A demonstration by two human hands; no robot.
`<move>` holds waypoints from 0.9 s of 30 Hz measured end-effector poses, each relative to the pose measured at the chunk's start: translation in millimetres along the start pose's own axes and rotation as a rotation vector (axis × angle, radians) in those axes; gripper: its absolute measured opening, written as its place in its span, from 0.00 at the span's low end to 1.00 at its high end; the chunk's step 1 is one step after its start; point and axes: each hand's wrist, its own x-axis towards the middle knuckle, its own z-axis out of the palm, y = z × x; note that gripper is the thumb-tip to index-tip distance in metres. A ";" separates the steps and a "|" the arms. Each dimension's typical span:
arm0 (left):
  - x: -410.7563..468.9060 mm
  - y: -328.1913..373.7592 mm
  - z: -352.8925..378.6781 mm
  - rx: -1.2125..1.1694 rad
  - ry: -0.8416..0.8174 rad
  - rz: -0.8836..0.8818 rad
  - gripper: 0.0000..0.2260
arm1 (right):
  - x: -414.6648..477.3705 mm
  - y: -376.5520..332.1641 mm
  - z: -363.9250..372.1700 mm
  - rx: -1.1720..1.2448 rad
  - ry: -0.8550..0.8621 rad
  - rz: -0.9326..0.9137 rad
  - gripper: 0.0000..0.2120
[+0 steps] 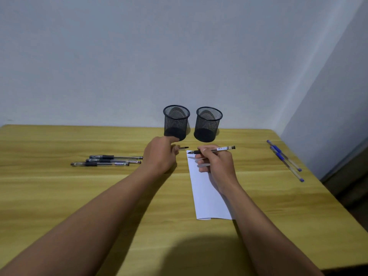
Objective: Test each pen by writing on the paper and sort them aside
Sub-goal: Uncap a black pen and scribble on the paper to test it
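My right hand (216,164) grips a black pen (221,149) in a writing hold, its tip at the far left corner of the white paper (205,196). The hand rests on the paper's upper part. My left hand (159,154) sits just left of the paper and pinches the pen's cap (183,148), whose dark end sticks out toward the pen tip. Three black pens (107,160) lie side by side on the wooden table (79,196) to the left. Two blue pens (284,159) lie at the right edge.
Two black mesh pen cups stand at the back near the wall, the left cup (176,122) just behind my left hand, the right cup (208,124) behind the pen. The table's right edge drops off beside the blue pens. A wall (179,56) closes the far side.
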 end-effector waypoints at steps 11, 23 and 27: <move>-62.4 13.6 -16.7 0.229 -0.368 0.170 0.29 | -5.7 -0.7 -3.9 -0.242 -0.008 -0.059 0.07; -63.0 12.9 -12.7 0.256 -0.394 0.136 0.32 | -3.8 11.5 -10.2 -0.452 -0.072 -0.079 0.08; -60.7 15.1 -14.6 0.271 -0.421 0.140 0.32 | -7.0 9.1 -9.3 -0.499 -0.022 -0.135 0.08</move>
